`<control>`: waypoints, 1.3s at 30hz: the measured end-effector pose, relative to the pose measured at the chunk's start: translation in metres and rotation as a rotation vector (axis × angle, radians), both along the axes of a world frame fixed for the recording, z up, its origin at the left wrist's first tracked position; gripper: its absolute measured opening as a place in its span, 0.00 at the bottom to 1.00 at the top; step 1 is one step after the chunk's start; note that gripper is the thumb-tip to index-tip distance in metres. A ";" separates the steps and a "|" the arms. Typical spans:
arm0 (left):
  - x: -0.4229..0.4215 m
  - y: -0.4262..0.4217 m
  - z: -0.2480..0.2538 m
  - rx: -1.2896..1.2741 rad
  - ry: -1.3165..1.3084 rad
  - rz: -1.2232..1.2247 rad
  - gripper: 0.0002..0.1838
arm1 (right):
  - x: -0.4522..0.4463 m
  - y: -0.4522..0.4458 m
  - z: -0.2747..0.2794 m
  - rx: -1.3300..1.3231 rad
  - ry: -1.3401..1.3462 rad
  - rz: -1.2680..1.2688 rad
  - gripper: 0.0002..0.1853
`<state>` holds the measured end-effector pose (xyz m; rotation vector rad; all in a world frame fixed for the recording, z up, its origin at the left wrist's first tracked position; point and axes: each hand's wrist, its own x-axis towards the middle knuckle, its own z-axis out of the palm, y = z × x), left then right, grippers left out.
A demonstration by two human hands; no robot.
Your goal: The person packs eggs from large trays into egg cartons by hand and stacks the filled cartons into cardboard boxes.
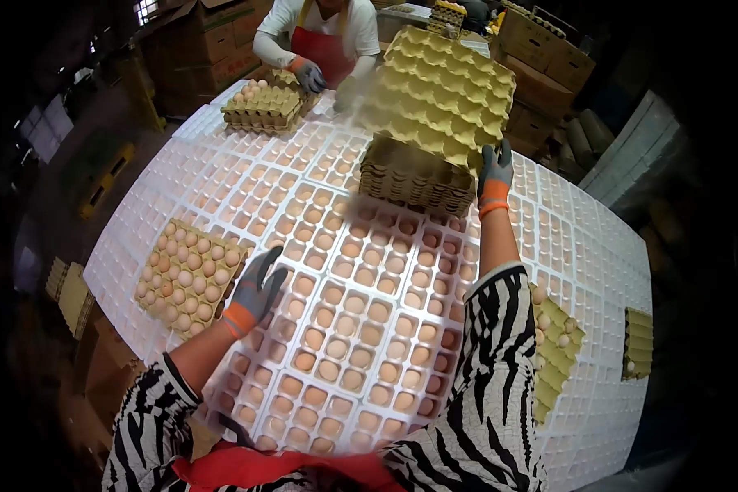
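Observation:
My right hand [495,174], in a grey glove with an orange cuff, grips the near right corner of a yellow-green pulp egg tray [447,90]. This tray has bare cups and sits tilted over a stack of similar egg trays [414,179]; whether it is lifted off them I cannot tell. My left hand [258,291], gloved alike, holds nothing, and its fingers are spread. It is above the white plastic trays of eggs [336,328], just right of a pulp tray filled with brown eggs [184,279].
Across the table, a person in a red apron [316,57] has a gloved hand by a stacked egg tray [262,108] with eggs on it. A partly filled pulp tray [556,348] lies at my right, another tray [638,344] beyond. Cardboard boxes [541,49] stand behind.

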<state>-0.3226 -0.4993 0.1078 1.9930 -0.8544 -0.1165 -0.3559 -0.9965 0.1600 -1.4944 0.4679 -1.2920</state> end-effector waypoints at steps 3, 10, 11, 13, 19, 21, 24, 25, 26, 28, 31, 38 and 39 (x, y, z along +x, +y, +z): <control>0.051 -0.087 0.024 -0.090 -0.038 -0.007 0.26 | 0.021 -0.033 -0.017 -0.224 0.710 -0.227 0.34; 0.171 -0.297 -0.024 -0.034 -0.044 0.159 0.37 | 0.028 -0.081 -0.116 0.384 0.444 0.270 0.31; 0.181 -0.319 -0.033 -0.016 0.058 0.168 0.39 | 0.030 -0.092 -0.130 0.462 0.391 0.347 0.29; 0.180 -0.326 -0.035 -0.045 0.527 0.071 0.44 | 0.007 -0.063 -0.104 0.643 0.289 0.589 0.25; 0.192 -0.295 -0.054 -0.088 0.992 -0.707 0.32 | 0.015 -0.083 -0.144 0.827 0.174 0.696 0.30; 0.206 -0.292 -0.075 -0.197 0.969 -0.680 0.32 | 0.048 -0.102 -0.180 0.736 0.143 0.624 0.26; 0.196 -0.300 -0.060 -0.383 1.395 -0.629 0.33 | 0.016 -0.082 -0.138 0.655 0.198 0.615 0.25; 0.184 -0.299 -0.049 -0.403 1.396 -0.629 0.32 | 0.002 -0.071 -0.123 0.631 0.245 0.602 0.26; 0.177 -0.290 -0.035 -0.434 1.384 -0.610 0.31 | -0.006 -0.055 -0.110 0.618 0.196 0.605 0.27; 0.173 -0.279 -0.019 -0.433 1.323 -0.524 0.24 | -0.005 -0.043 -0.111 0.637 0.136 0.619 0.29; 0.168 -0.236 -0.001 -0.398 1.022 -0.396 0.25 | -0.035 0.008 -0.074 0.583 -0.006 0.686 0.32; 0.082 -0.048 0.055 -0.420 0.469 -0.499 0.44 | -0.112 0.130 -0.095 0.032 0.220 0.704 0.27; 0.061 -0.011 0.064 -0.423 0.482 -0.409 0.45 | -0.118 0.169 -0.075 0.224 0.111 0.762 0.28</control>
